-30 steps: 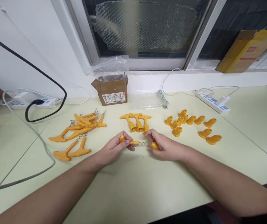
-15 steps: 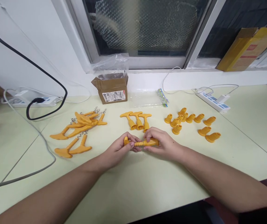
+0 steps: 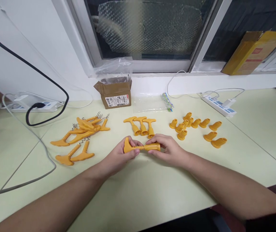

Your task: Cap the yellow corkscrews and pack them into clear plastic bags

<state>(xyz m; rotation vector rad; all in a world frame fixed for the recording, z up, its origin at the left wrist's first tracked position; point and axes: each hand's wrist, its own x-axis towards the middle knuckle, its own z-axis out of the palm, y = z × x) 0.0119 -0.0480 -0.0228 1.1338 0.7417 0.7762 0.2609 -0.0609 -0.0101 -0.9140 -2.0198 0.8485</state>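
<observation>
My left hand (image 3: 122,150) is closed round the ribbed shaft of a yellow T-handled corkscrew (image 3: 127,145), its grip end showing above my thumb. My right hand (image 3: 166,148) pinches a yellow ribbed sleeve (image 3: 153,147), wide rim to the right. Sleeve and corkscrew lie in one line with their ends meeting; no metal spiral shows between them. Just beyond my hands are three corkscrews with sleeves fitted (image 3: 142,126), side by side. To the left lies a pile of bare corkscrews (image 3: 86,127) with metal spirals exposed. Several loose sleeves (image 3: 196,123) stand to the right.
Near the wall sits an open cardboard box (image 3: 116,93) with a plastic liner, beside a clear plastic bag (image 3: 150,103). Power strips (image 3: 218,104) (image 3: 47,105) with cables lie at both sides. A grey cable (image 3: 41,138) crosses the table's left part.
The corkscrew handle has turned in my left hand, so more of its grip shows. My right fingers have shifted on the sleeve, leaving its wide rim more exposed.
</observation>
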